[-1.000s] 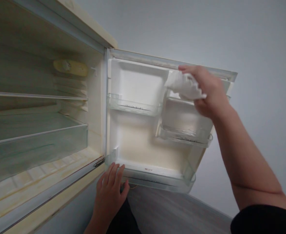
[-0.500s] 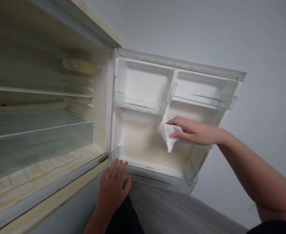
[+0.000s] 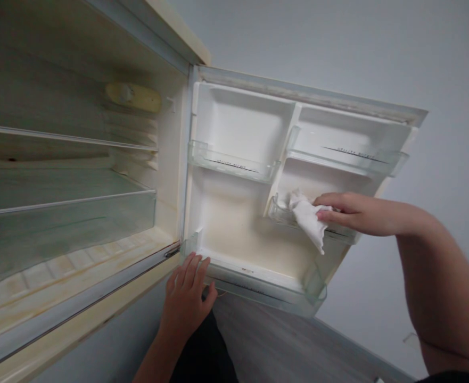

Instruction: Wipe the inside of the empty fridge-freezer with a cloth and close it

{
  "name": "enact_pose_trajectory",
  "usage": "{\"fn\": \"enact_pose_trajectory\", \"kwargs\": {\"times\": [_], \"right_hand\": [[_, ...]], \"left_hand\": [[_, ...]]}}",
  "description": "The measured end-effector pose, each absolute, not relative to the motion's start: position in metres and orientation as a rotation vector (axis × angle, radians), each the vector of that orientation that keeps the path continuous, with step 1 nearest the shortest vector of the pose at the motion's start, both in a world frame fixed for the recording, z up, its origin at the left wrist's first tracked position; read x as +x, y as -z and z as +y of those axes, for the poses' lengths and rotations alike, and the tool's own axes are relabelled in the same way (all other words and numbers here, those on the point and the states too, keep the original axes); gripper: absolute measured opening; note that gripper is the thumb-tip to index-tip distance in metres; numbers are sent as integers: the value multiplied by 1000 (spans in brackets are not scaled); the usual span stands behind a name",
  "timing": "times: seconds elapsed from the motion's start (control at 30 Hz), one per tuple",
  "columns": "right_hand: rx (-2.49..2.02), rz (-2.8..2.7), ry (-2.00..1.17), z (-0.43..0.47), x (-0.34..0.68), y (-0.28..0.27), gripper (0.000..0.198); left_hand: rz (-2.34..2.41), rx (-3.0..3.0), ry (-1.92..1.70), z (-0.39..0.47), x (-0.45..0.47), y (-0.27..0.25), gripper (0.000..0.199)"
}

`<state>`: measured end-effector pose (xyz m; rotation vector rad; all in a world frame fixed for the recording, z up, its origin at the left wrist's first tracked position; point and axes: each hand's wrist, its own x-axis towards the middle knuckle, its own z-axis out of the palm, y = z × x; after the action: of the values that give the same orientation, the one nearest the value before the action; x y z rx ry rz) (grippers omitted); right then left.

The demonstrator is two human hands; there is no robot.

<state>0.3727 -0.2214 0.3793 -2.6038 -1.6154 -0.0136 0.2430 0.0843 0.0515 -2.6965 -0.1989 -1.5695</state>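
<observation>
A small fridge stands open, its door (image 3: 238,234) swung out to the right. My right hand (image 3: 344,211) is shut on a crumpled white cloth (image 3: 308,219) and presses it against the clear middle door shelf (image 3: 282,214) on the right side. My left hand (image 3: 188,298) rests with fingers spread on the lower left corner of the door, at the bottom door shelf (image 3: 258,290). Two clear upper door shelves (image 3: 234,165) sit above, holding nothing.
The fridge cabinet (image 3: 58,175) at left has glass shelves and a yellowed lamp cover (image 3: 134,97) on its side wall. Its bottom sill (image 3: 78,298) is stained yellow. A grey wall (image 3: 437,80) is behind the door and a grey wood-look floor (image 3: 278,346) lies below.
My right hand carried the cloth down from the top right door shelf to the middle shelf, then slid it a little to the right. My left hand stayed at the door's lower corner.
</observation>
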Motion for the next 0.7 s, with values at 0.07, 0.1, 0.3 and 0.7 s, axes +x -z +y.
{"fn": "enact_pose_trajectory", "kwargs": {"times": [0.07, 0.1, 0.3, 0.7], "right_hand": [[-2633, -1586, 126, -220, 378, -377, 46], [-2641, -1587, 152, -217, 381, -376, 47], [-2896, -1462, 239, -185, 394, -375, 31], [-2584, -1454, 1034, -140, 397, -371, 24]], "left_hand": [[-192, -2695, 1572, 84, 243, -51, 54], [-187, -2694, 1572, 84, 243, -51, 54], [-179, -2684, 1560, 83, 241, -53, 52], [-183, -2696, 1550, 83, 241, -53, 52]]}}
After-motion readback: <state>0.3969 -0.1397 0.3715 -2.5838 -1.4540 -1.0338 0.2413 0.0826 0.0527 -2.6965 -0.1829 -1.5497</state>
